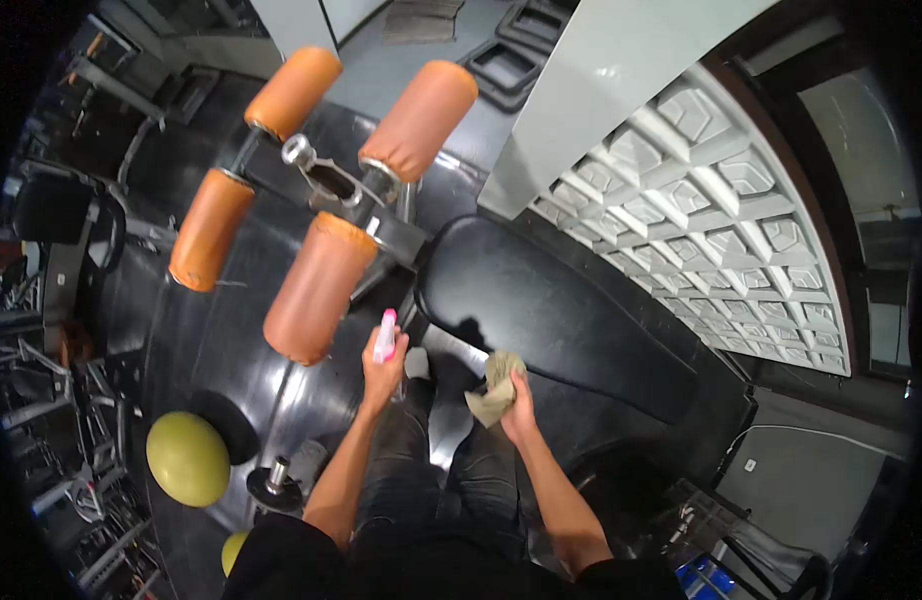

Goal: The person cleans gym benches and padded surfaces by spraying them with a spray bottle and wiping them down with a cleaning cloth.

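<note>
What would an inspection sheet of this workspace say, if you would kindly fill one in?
Surface: long black padded bench, glossy; whether its dark patch is shadow or mark, cannot tell.
Job's things: clear spray bottle with pink nozzle; crumpled beige-green cloth.
Clutter: yellow-green ball and black round weight with metal stem on the dark floor.
Hands: left hand grips the bottle; right hand holds the cloth.
Cables: thin white cable or tube along the right side.
Surroundings: four orange padded rollers by the bench's left end; white wall panel with raised geometric pattern.
</note>
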The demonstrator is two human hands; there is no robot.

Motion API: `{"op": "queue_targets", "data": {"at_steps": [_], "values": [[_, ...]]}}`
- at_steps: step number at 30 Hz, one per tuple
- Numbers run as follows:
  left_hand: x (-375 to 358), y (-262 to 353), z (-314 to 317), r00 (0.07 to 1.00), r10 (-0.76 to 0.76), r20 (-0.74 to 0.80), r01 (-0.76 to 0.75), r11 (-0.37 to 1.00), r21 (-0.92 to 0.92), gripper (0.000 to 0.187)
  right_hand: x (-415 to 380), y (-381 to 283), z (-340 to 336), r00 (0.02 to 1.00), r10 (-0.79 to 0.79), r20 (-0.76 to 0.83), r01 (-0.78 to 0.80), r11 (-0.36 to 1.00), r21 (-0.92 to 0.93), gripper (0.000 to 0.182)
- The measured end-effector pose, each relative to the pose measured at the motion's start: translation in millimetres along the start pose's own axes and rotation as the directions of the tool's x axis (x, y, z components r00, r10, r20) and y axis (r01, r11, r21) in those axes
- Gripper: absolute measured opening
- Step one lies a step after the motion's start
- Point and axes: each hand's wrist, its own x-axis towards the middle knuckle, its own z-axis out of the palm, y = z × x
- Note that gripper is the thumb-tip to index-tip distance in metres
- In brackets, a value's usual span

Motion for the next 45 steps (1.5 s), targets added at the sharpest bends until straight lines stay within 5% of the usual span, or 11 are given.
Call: {"op": "queue_targets", "data": {"at_steps": [11, 17, 23, 27, 33, 35, 36, 38, 41, 43, 45], "values": [[75.4, -48.9, 48.4, 0.939, -0.078, -0.335, 0.115, 0.989, 0.092, 0.017, 185.5, -86.0, 14.2, 0.987, -0.035, 0.157, 0.071, 0.971, -0.228, 0.048], [114.6, -50.1, 64.8, 0.886, 0.061, -0.459, 0.076, 0.959, 0.274, 0.015, 254.3, -136.1, 26.6, 0.977, -0.055, 0.208, 0.111, 0.957, -0.268, 0.047], [114.8, -54.7, 79.0, 0.842, -0.033, -0.539, 0.126, 0.982, 0.138, 0.013, 296.9, -139.5, 63.9, 0.939, 0.039, 0.342, 0.118, 0.897, -0.426, 0.062], [109.7, -77.8, 69.1, 0.808, 0.147, -0.570, 0.091, 0.926, 0.367, 0.020, 313.1, -112.2, 118.3, 0.916, -0.110, 0.385, 0.320, 0.780, -0.538, 0.062], [96.7, -73.4, 64.9, 0.845, 0.036, -0.534, 0.086, 0.976, 0.201, 0.010, 330.9, -27.6, 219.3, 0.757, -0.213, 0.618, 0.652, 0.321, -0.687, 0.047], [85.9, -68.7, 65.7, 0.852, 0.103, -0.513, 0.035, 0.967, 0.253, 0.011, 355.3, 25.3, 245.8, 0.468, -0.362, 0.806, 0.880, 0.112, -0.461, 0.037], [79.0, -56.0, 69.0, 0.864, -0.010, -0.503, 0.092, 0.986, 0.138, 0.010, 353.6, 42.5, 259.5, 0.471, -0.367, 0.802, 0.879, 0.118, -0.462, 0.037], [67.4, -57.9, 69.6, 0.880, -0.081, -0.468, 0.122, 0.991, 0.058, 0.010, 353.4, 61.8, 277.5, 0.182, -0.459, 0.870, 0.917, -0.240, -0.318, 0.033], [51.3, -62.9, 68.5, 0.885, -0.097, -0.455, 0.126, 0.992, 0.033, 0.009, 354.9, 57.2, 255.9, 0.140, -0.306, 0.942, 0.874, -0.409, -0.263, 0.031], [43.7, -69.0, 65.5, 0.885, -0.132, -0.447, 0.149, 0.989, 0.005, 0.009, 353.3, 43.7, 225.6, 0.232, -0.169, 0.958, 0.855, -0.435, -0.284, 0.032], [38.9, -77.1, 59.7, 0.896, -0.106, -0.431, 0.152, 0.985, 0.075, 0.010, 353.2, 26.6, 189.0, 0.215, 0.090, 0.973, 0.878, -0.455, -0.152, 0.030]]}}
